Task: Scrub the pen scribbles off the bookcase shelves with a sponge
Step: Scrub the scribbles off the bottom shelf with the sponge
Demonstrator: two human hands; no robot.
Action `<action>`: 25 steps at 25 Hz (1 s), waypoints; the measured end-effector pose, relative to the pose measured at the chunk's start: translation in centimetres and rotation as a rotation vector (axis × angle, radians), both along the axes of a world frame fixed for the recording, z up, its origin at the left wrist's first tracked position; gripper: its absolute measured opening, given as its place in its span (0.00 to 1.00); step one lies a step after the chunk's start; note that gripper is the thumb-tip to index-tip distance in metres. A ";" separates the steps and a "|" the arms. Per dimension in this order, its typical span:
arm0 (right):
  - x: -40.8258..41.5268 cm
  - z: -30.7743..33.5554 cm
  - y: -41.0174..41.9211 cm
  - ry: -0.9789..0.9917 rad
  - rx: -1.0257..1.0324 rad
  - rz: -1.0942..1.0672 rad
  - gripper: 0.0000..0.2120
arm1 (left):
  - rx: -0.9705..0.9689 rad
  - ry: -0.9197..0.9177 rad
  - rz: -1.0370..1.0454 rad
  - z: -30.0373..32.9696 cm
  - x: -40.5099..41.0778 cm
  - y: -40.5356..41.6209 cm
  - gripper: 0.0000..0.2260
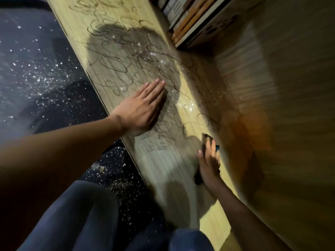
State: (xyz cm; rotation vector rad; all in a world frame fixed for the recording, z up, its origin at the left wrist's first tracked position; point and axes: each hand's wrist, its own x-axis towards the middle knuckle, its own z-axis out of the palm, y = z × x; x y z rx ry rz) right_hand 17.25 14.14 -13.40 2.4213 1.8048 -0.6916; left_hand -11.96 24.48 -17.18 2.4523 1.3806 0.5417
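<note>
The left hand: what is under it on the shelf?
The left hand lies flat on the wooden shelf, over the pen scribbles. Scribbles run out around it; whether they continue beneath the palm is hidden.

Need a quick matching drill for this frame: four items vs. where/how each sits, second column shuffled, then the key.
Column 1
1. left hand
2. sponge
3. books
4. white crumbs

Column 2
A. stacked in the compartment at top right
B. flat, palm down on the scribbled shelf
C. scattered over the dark floor beside the shelf
D. held in the right hand, against the shelf nearer the person

Pairs: 1-B, 2-D, 3-A, 4-C
</note>
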 end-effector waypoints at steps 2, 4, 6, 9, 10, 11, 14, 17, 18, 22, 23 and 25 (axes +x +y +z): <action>0.7 -0.3 1.2 0.003 0.024 -0.005 0.33 | -0.009 0.043 0.020 -0.1 0.1 -0.2 0.30; 1.2 -0.3 1.8 0.036 0.041 0.003 0.33 | -0.013 0.067 0.050 -0.3 0.2 -0.2 0.31; 0.5 -0.1 2.0 0.018 0.033 -0.053 0.35 | -0.019 0.066 0.031 0.0 0.4 -0.1 0.30; -4.4 -0.7 0.7 -0.060 0.040 0.062 0.36 | -0.033 0.063 0.024 0.2 0.1 0.0 0.30; -6.3 -0.6 -0.3 -0.038 0.036 0.192 0.35 | -0.037 0.054 0.021 0.2 0.1 0.1 0.30; -7.4 -0.6 -1.2 0.003 0.007 0.324 0.33 | -0.039 0.044 0.014 0.3 0.3 0.2 0.30; -5.7 0.6 -1.2 0.096 -0.079 0.468 0.28 | -0.043 0.020 0.008 0.3 0.3 0.1 0.30; -1.8 0.6 3.3 0.020 -0.015 0.087 0.31 | -0.062 0.050 0.018 0.1 0.2 0.0 0.30; -2.1 0.4 4.5 -0.004 0.004 -0.098 0.32 | -0.057 0.058 0.015 0.0 0.3 0.0 0.30; -9.3 -0.6 1.6 -0.015 0.068 0.120 0.34 | -0.047 0.042 0.015 0.2 0.3 -0.1 0.30; -9.8 -0.6 -0.5 0.021 0.052 0.293 0.33 | -0.039 0.057 0.020 0.2 0.3 -0.1 0.30; -9.3 0.3 -2.6 0.036 -0.049 0.406 0.29 | -0.028 0.056 0.022 0.2 0.1 -0.1 0.30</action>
